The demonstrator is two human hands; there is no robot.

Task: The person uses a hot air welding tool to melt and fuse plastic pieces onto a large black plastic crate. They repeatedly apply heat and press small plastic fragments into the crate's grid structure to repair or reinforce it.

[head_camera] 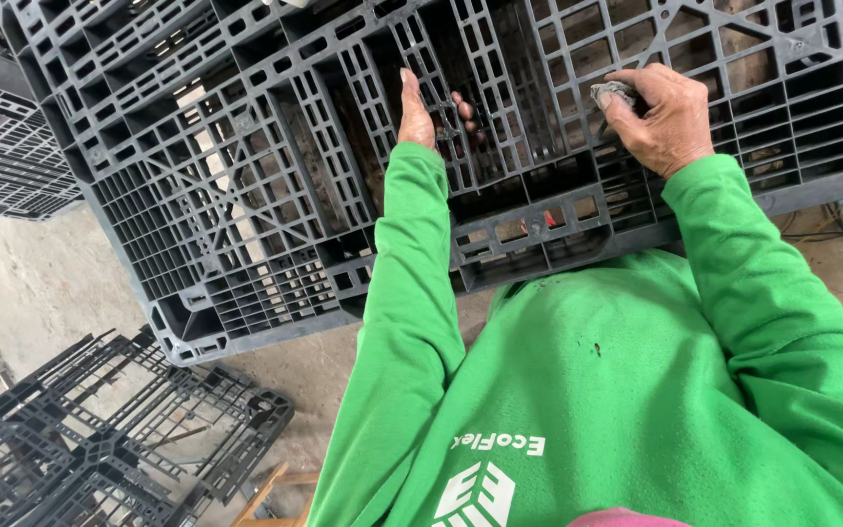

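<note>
The dark plastic pallet (pixel 275 176) is being gripped through a slot by the left hand (pixel 421 107); a grey rag (pixel 612 93) is being pinched against it by the right hand (pixel 661 117).

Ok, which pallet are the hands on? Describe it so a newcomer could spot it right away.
Start from the green sleeves: both arms reach up to the big dark grey plastic pallet that fills the top of the view. The left hand has its fingers hooked through the pallet's grid openings, and the right hand presses a small grey lump against it. Unlike the pallets lying on the floor, it is propped up, tilted.
</note>
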